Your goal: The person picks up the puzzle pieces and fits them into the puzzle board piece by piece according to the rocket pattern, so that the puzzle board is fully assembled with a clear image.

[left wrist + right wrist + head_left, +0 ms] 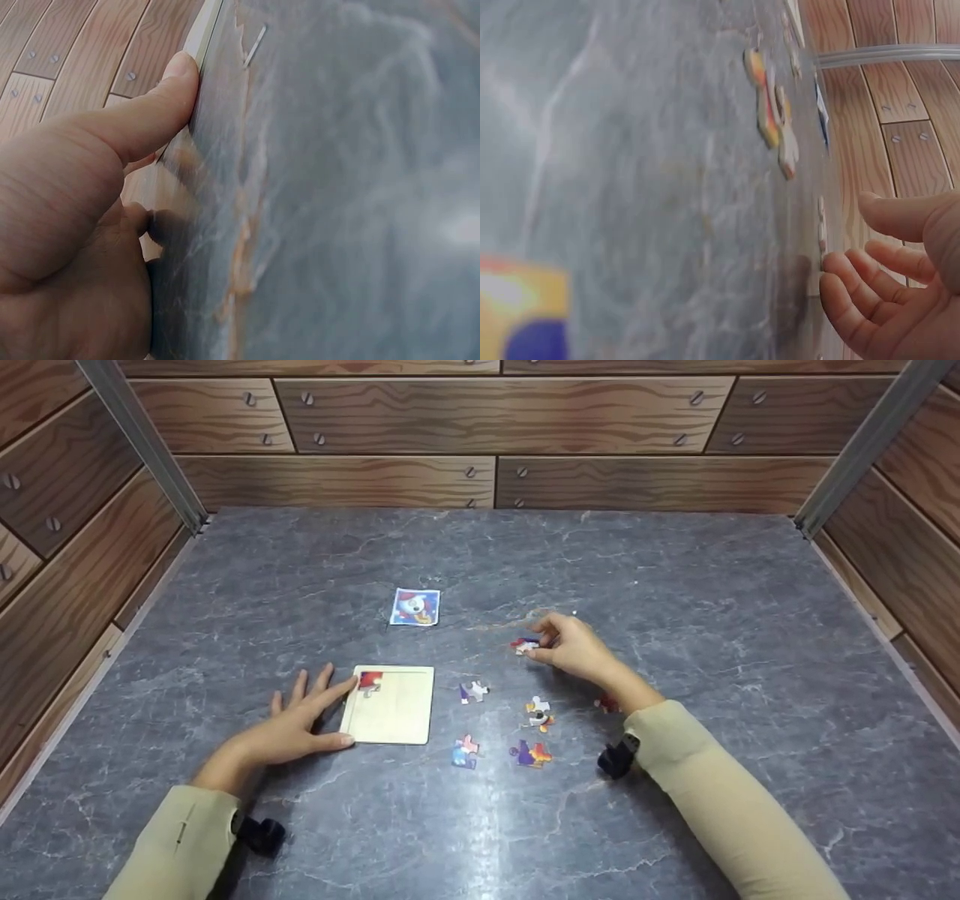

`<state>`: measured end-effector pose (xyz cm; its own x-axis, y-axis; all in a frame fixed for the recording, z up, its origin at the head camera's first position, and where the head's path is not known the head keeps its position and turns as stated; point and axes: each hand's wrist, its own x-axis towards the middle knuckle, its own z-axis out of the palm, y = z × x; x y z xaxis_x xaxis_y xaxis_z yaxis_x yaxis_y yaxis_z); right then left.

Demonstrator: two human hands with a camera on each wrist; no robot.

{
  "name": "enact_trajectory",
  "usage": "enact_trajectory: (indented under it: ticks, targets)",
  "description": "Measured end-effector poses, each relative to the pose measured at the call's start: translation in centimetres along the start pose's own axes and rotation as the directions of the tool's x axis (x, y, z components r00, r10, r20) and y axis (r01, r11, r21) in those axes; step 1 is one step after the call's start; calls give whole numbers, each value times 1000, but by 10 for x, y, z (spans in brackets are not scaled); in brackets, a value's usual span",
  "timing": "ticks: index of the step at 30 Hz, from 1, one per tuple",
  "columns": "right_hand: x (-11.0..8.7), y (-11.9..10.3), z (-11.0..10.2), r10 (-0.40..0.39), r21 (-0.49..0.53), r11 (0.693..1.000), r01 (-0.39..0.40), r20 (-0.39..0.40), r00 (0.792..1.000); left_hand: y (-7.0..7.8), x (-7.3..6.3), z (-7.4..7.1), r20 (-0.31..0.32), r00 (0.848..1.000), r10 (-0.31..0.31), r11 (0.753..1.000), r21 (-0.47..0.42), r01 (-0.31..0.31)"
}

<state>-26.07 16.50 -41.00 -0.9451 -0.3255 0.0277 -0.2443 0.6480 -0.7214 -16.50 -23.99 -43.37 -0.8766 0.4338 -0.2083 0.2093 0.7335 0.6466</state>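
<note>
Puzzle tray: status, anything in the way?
Left hand at left edge of puzzle tray. Right hand open at red-blue piece. Tray: one corner piece in. Loose purple-white piece between right hand and tray.

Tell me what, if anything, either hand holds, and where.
Nothing is visibly gripped: the left hand touches the tray along its left edge; the right hand, thumb and fingers apart, is beside a puzzle piece.

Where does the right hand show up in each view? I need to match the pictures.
Head: right hand right of centre, beside a puzzle piece with red and white on it.
Left wrist: not in it.
Right wrist: lower right, cut off by the right edge.
Shared landmark: the wood-plank wall, across the top in head, upper left in left wrist, right side in right wrist.
</note>
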Motion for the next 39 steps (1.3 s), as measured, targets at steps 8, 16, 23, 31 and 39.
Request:
enact_trajectory:
  ticks: [8, 16, 23, 31, 39]
  targets:
    - [3, 5, 2, 8, -128, 992, -8, -5, 1000, -1, 0, 1, 5, 1000, -6, 1000, -15, 6]
    - [7, 8, 4, 6, -179, 984, -1, 28, 1000, 0, 1, 0, 6, 1000, -21, 1000, 0, 21]
    - [8, 9, 6, 23, -165, 986, -18, 25, 999, -1, 2, 1, 5, 1000, -16, 1000, -5, 16]
    - [9, 9, 3, 1, -187, 982, 12, 73, 997, 1, 1, 0, 7, 1000, -9, 1000, -20, 9]
    - [10, 11, 4, -6, -166, 986, 14, 50, 999, 1, -1, -1, 11, 1000, -13, 999, -38, 13]
